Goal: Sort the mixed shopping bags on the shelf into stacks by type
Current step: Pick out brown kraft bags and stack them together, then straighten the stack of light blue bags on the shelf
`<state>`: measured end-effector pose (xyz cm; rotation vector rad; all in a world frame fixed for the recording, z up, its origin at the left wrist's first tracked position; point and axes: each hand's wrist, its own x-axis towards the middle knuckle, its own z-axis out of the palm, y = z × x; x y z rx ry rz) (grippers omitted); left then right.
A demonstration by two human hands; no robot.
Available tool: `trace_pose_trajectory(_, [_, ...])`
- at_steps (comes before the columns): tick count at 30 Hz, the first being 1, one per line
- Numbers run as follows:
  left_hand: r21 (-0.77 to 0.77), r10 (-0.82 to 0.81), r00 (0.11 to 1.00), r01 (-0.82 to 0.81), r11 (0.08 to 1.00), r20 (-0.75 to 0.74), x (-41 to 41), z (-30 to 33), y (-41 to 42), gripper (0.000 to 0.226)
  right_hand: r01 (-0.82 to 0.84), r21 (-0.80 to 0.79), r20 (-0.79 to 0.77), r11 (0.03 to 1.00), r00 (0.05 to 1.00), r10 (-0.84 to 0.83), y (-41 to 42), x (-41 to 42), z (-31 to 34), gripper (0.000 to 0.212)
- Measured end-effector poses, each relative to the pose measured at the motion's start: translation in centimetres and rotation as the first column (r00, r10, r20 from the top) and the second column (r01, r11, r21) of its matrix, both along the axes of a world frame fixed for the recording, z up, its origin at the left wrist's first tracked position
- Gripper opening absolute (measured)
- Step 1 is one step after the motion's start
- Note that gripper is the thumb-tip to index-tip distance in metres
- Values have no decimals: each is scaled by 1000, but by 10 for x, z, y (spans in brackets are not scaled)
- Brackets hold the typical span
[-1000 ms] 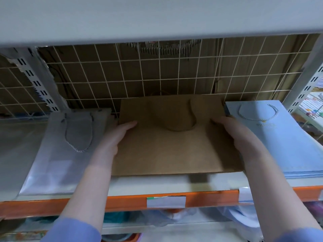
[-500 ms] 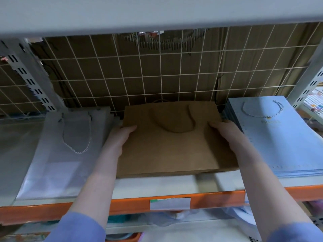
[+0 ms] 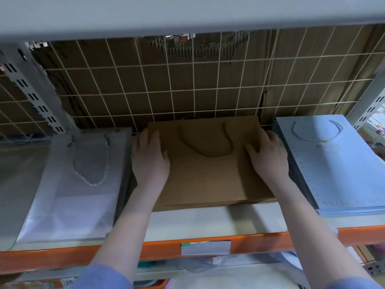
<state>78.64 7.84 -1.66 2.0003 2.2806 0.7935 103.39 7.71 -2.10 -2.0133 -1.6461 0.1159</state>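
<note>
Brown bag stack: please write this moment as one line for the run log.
brown bag stack mid-shelf | left hand flat on it | right hand flat on it | white stack left | blue stack right

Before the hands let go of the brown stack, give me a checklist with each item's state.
1. Left hand flat on the brown bag stack: ok.
2. Right hand flat on it too: ok.
3. Brown stack back against the wire grid: ok.
4. Clear of the blue bag stack: cannot tell; the right arm hides the gap.
5. Separate from the white bag stack: ok.
6. Stack edges squared: not ok; front edges look fanned.
</note>
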Motion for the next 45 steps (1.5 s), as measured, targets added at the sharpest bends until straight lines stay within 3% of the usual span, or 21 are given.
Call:
trace_pose_trajectory(4, [9,-177,977,179,984,-116,8,-8,-24,44,-172,80,136,982,978,160,-15,-1,-6,41])
trace_pose_trajectory(9, [-97,-222,966,211,973,-129,8,-25,-36,47,-265,-6,230,964,938,259,-25,0,-15,58])
trace_pose_trajectory(14, [-125,-223,957,202,971,-187,11,-29,-37,57,-256,-79,281,963,921,268,-28,-2,-22,65])
trace_pose_trajectory(17, [-148,-218,961,194,970,-168,12,-26,-38,49,-266,-73,284,961,918,276,-30,-3,-21,68])
trace_pose_trajectory(24, [-149,-168,978,149,978,-126,28,-6,-40,48,-157,147,313,976,944,105,-38,6,-5,45])
trace_pose_trajectory(28, [-146,-174,978,158,977,-111,55,5,-47,51,-34,177,253,984,968,-12,-46,42,-5,37])
trace_pose_trajectory(34, [-163,-204,975,188,969,-91,124,13,-55,52,83,81,224,993,970,-99,-55,121,-8,34])
trace_pose_trajectory(45, [-202,-172,984,178,963,48,312,7,-59,53,11,-69,166,998,986,0,-52,280,-8,39])
